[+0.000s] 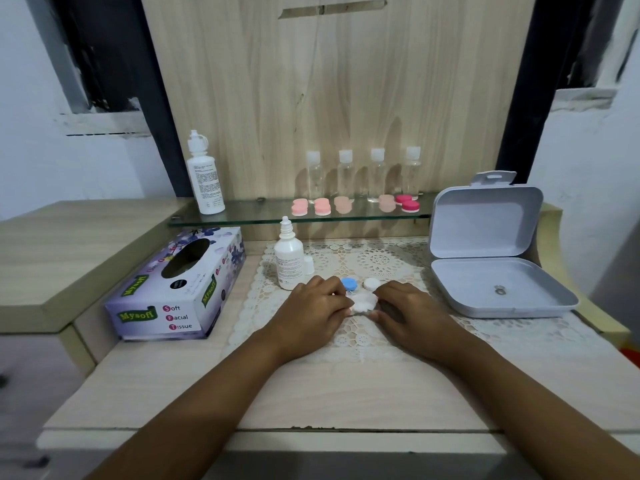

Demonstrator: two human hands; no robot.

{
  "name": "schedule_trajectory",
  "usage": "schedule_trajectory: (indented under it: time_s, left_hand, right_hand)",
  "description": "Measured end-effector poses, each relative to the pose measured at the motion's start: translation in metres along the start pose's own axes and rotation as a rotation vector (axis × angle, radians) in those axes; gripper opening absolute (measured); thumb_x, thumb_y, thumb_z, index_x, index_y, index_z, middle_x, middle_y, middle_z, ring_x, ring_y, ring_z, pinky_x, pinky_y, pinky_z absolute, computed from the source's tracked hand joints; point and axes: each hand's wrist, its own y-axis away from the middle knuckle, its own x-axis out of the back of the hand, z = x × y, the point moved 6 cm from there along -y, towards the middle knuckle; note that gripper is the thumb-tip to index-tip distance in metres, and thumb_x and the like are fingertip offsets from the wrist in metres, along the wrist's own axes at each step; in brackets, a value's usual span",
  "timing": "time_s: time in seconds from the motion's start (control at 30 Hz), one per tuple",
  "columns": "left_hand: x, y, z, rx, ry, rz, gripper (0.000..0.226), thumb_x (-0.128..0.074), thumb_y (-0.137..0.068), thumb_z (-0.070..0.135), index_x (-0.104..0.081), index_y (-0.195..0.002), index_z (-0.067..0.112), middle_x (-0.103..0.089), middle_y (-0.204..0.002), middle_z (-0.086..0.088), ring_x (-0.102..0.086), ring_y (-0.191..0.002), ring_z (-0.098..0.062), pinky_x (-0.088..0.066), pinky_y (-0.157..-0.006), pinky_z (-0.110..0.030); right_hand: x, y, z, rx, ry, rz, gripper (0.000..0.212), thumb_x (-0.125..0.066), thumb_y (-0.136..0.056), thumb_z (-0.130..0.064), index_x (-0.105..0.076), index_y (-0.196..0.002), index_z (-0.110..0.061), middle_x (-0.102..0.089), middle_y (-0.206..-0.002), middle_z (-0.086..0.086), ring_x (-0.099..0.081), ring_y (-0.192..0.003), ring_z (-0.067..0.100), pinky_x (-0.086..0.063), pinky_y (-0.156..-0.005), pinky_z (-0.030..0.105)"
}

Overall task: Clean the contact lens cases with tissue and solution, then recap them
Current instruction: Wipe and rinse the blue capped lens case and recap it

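While one tissue wad (364,302) lies on the counter (311,393) between both hands, the left hand (313,304) pinches its left edge and the right hand (407,308) curls its fingers (384,296) onto its right edge. One blue cap (348,284) and one white cap (371,284) sit just beyond, the blue nearer the left hand; five capped cases (322,206) line the glass shelf (259,216).

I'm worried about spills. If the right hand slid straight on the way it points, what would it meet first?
Most likely the crumpled tissue, right at the right hand's fingertips; the white cap just behind it lies close to that line too, and depth is unclear.
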Motion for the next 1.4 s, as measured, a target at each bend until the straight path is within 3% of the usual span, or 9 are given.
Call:
schedule_trajectory:
  time_s: [0.2, 0.37, 0.47, 0.53, 0.7, 0.97, 1.1, 1.23, 1.4]
  left_hand:
    - [0.0019, -0.0005, 0.0027, -0.062, -0.151, 0.038, 0.03, -0.042, -0.087, 0.031, -0.069, -0.087, 0.019, -0.058, -0.086, 0.005, -0.054, -0.073, -0.017, -0.035, -0.061, -0.028]
    - [-0.0019, -0.0031, 0.0001, 0.017, -0.042, -0.036, 0.023, -0.048, -0.095, 0.025, -0.063, -0.107, 0.014, -0.054, -0.104, 0.002, -0.046, -0.095, -0.017, -0.033, -0.08, -0.031]
    - [-0.0013, -0.0013, -0.0024, 0.028, -0.081, -0.016, 0.027, -0.045, -0.097, 0.031, -0.063, -0.114, 0.02, -0.053, -0.107, 0.007, -0.045, -0.099, -0.014, -0.025, -0.08, -0.029]
    - [0.0015, 0.0, -0.0002, 0.012, -0.151, -0.004, 0.03, -0.042, -0.095, 0.035, -0.067, -0.107, 0.022, -0.057, -0.099, 0.009, -0.051, -0.091, -0.015, -0.029, -0.077, -0.031]
    - [0.0043, -0.0001, 0.0029, -0.02, -0.277, 0.046, 0.032, -0.039, -0.085, 0.034, -0.069, -0.08, 0.023, -0.058, -0.079, 0.01, -0.056, -0.069, -0.014, -0.042, -0.061, -0.031]
    - [-0.0046, -0.002, -0.0048, 0.078, 0.022, -0.066, 0.025, -0.045, -0.097, 0.025, -0.06, -0.115, 0.017, -0.05, -0.109, 0.007, -0.042, -0.102, -0.013, -0.026, -0.082, -0.028]
    - [-0.0055, 0.0011, -0.0051, 0.063, -0.049, -0.046, 0.029, -0.04, -0.098, 0.031, -0.06, -0.117, 0.021, -0.052, -0.108, 0.008, -0.045, -0.1, -0.013, -0.029, -0.084, -0.031]
    - [-0.0027, 0.0013, -0.0015, 0.02, -0.18, 0.011, 0.043, -0.029, -0.091, 0.038, -0.066, -0.101, 0.019, -0.057, -0.097, 0.005, -0.053, -0.087, -0.019, -0.032, -0.074, -0.032]
    - [-0.0046, -0.0013, -0.0026, 0.044, -0.057, -0.009, 0.024, -0.044, -0.097, 0.026, -0.061, -0.109, 0.014, -0.051, -0.107, 0.002, -0.045, -0.096, -0.016, -0.027, -0.078, -0.027]
  right_hand:
    - [0.0007, 0.0, -0.001, 0.016, -0.014, -0.003, 0.017, -0.06, -0.087, -0.029, -0.048, -0.078, -0.021, -0.038, -0.074, -0.019, -0.039, -0.075, 0.01, -0.026, -0.06, 0.014]
    - [-0.0009, -0.0004, 0.0024, 0.015, 0.002, -0.01, 0.023, -0.053, -0.084, -0.039, -0.055, -0.084, -0.016, -0.046, -0.08, -0.012, -0.041, -0.076, 0.011, -0.03, -0.062, 0.022]
    - [-0.0013, -0.0002, 0.0021, 0.014, 0.006, -0.002, 0.023, -0.048, -0.082, -0.044, -0.049, -0.079, -0.022, -0.044, -0.079, -0.012, -0.041, -0.075, 0.011, -0.029, -0.061, 0.022]
    - [-0.0014, -0.0007, 0.0019, 0.011, 0.004, -0.002, 0.023, -0.047, -0.082, -0.045, -0.049, -0.079, -0.022, -0.043, -0.078, -0.012, -0.04, -0.075, 0.011, -0.028, -0.059, 0.017]
    - [-0.0025, -0.0007, 0.0041, 0.001, 0.004, -0.005, 0.035, -0.045, -0.081, -0.046, -0.058, -0.09, -0.014, -0.053, -0.086, -0.006, -0.044, -0.08, 0.012, -0.032, -0.067, 0.026]
    - [-0.0028, -0.0014, 0.0037, -0.017, 0.015, -0.016, 0.037, -0.044, -0.08, -0.046, -0.059, -0.093, -0.014, -0.054, -0.088, -0.007, -0.044, -0.08, 0.012, -0.03, -0.067, 0.025]
    - [-0.0026, -0.0016, 0.0038, -0.021, 0.0, -0.007, 0.034, -0.045, -0.08, -0.045, -0.059, -0.09, -0.015, -0.047, -0.084, -0.013, -0.042, -0.079, 0.011, -0.03, -0.067, 0.025]
    - [-0.0032, -0.0009, 0.005, -0.026, -0.001, -0.011, 0.035, -0.045, -0.081, -0.046, -0.059, -0.092, -0.016, -0.055, -0.09, -0.009, -0.044, -0.082, 0.011, -0.032, -0.069, 0.026]
    - [-0.0029, -0.0014, 0.0038, -0.019, 0.009, -0.023, 0.038, -0.044, -0.081, -0.048, -0.06, -0.095, -0.016, -0.059, -0.094, -0.005, -0.045, -0.082, 0.011, -0.034, -0.069, 0.026]
